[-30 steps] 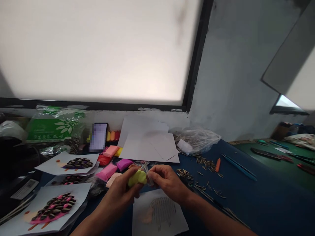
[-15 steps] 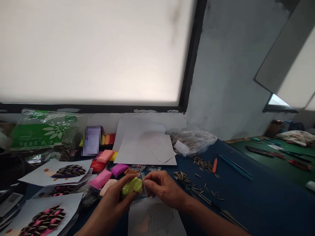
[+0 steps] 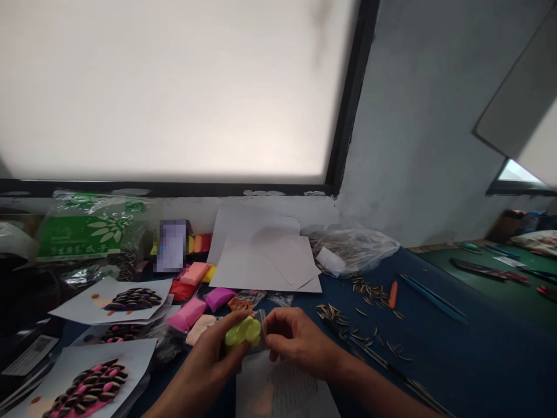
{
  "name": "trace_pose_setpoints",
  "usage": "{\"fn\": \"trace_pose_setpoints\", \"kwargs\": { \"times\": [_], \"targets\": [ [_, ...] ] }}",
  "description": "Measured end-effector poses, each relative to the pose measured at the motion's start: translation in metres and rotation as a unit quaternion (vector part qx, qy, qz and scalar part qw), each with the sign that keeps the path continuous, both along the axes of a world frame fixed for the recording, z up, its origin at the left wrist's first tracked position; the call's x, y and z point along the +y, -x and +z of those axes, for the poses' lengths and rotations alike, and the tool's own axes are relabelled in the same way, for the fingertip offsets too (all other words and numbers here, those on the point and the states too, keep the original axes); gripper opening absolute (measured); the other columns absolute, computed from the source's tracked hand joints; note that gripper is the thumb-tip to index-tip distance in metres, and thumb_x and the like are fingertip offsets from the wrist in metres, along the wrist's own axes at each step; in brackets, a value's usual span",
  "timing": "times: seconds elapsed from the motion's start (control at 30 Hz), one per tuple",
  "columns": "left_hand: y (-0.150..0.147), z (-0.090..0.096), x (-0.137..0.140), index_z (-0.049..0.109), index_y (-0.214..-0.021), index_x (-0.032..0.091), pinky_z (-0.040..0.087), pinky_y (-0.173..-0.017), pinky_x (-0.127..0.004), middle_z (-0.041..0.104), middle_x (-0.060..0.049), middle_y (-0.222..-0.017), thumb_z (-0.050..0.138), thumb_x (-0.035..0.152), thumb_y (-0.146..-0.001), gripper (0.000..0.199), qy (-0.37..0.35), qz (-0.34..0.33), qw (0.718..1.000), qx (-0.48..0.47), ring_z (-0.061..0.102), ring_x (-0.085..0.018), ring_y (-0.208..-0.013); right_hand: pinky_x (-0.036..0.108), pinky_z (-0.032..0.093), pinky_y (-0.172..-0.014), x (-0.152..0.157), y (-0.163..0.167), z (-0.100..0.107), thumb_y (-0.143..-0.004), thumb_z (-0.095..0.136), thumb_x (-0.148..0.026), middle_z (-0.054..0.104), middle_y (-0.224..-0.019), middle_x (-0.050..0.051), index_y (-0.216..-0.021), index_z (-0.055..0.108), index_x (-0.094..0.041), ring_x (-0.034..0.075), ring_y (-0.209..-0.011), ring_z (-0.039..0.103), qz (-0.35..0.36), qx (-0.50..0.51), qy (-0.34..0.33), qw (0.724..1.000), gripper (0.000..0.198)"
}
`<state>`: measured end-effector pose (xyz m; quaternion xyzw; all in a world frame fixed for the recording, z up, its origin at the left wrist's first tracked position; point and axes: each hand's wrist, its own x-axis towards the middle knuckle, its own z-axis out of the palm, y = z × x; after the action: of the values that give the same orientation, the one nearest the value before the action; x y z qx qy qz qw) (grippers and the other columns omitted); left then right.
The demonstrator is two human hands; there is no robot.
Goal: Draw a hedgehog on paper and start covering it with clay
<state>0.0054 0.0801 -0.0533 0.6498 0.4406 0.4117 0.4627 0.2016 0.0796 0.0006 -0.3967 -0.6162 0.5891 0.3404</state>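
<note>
My left hand (image 3: 224, 342) is closed around a clear plastic bag of yellow-green modelling clay (image 3: 243, 332), thumb below and fingers above. Fingertips of my right hand (image 3: 296, 339) pinch the bag's clear edge on the right side. Under both hands lies a white sheet (image 3: 287, 392) with a pencilled, lined shape and a patch of peach clay. Packs of pink clay (image 3: 188, 314), purple clay (image 3: 219, 299) and pale peach clay (image 3: 201, 328) lie just beyond my left hand.
Sunflower seeds (image 3: 331, 314) are scattered to the right, near an orange stick (image 3: 393, 295) and blue tweezers (image 3: 433, 297). Seed-covered pictures (image 3: 93, 386) lie at left. White sheets (image 3: 265, 261) and a clear bag of seeds (image 3: 357, 247) stand against the wall. A green seed bag (image 3: 87, 232) is at back left.
The view has shifted slightly, so most things sit further right. Both hands stay on the clay bag, the right still pinching its edge.
</note>
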Motion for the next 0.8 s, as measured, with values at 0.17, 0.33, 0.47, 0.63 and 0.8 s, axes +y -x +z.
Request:
{"fn": "trace_pose_setpoints", "kwargs": {
  "times": [0.17,0.33,0.47,0.63,0.8],
  "targets": [
    [0.002,0.002,0.002,0.058,-0.131,0.022,0.051,-0.057,-0.027,0.071,-0.006,-0.099,0.065,0.047,-0.081,0.056,0.01,-0.037,0.999,-0.008,0.065,-0.018,-0.066,0.023,0.047,-0.057,0.001,0.001,0.001,-0.081,0.06,-0.02,0.059,-0.071,-0.001,-0.079,0.061,-0.015,0.01,-0.058,0.055,-0.033,-0.016,-0.013,0.999,0.005],
    [0.008,0.016,0.009,0.061,-0.126,0.023,0.052,-0.057,-0.029,0.07,-0.01,-0.115,0.057,0.048,-0.087,0.046,-0.06,0.057,0.996,0.026,0.067,-0.019,-0.068,0.021,0.042,-0.051,0.014,-0.012,-0.002,-0.085,0.055,-0.025,0.062,-0.072,-0.001,-0.079,0.06,-0.016,0.009,-0.054,0.053,-0.104,-0.053,-0.038,0.992,0.012],
    [0.01,0.02,0.013,0.069,-0.104,0.021,0.057,-0.075,-0.037,0.074,-0.009,-0.105,0.054,0.044,-0.086,0.033,-0.093,0.098,0.99,0.047,0.07,-0.027,-0.09,0.02,0.04,-0.049,0.024,-0.024,-0.002,-0.087,0.052,-0.032,0.065,-0.075,0.001,-0.079,0.058,-0.017,0.009,-0.052,0.055,-0.134,-0.077,-0.051,0.987,0.019],
    [0.012,0.01,0.016,0.068,-0.109,0.019,0.057,-0.087,-0.043,0.074,-0.01,-0.109,0.05,0.039,-0.084,0.036,-0.112,0.094,0.985,0.091,0.07,-0.029,-0.101,0.021,0.043,-0.05,0.023,-0.025,0.0,-0.088,0.047,-0.034,0.066,-0.076,0.001,-0.079,0.059,-0.018,0.01,-0.054,0.058,-0.141,-0.112,-0.073,0.981,0.022],
    [0.018,-0.004,0.018,0.068,-0.113,0.02,0.052,-0.095,-0.049,0.072,-0.012,-0.113,0.051,0.03,-0.079,0.04,-0.158,0.08,0.969,0.172,0.065,-0.032,-0.108,0.021,0.045,-0.05,0.027,-0.027,-0.003,-0.091,0.04,-0.024,0.068,-0.079,0.003,-0.088,0.06,-0.017,0.012,-0.055,0.062,-0.154,-0.188,-0.105,0.964,0.021]
  ]
}}
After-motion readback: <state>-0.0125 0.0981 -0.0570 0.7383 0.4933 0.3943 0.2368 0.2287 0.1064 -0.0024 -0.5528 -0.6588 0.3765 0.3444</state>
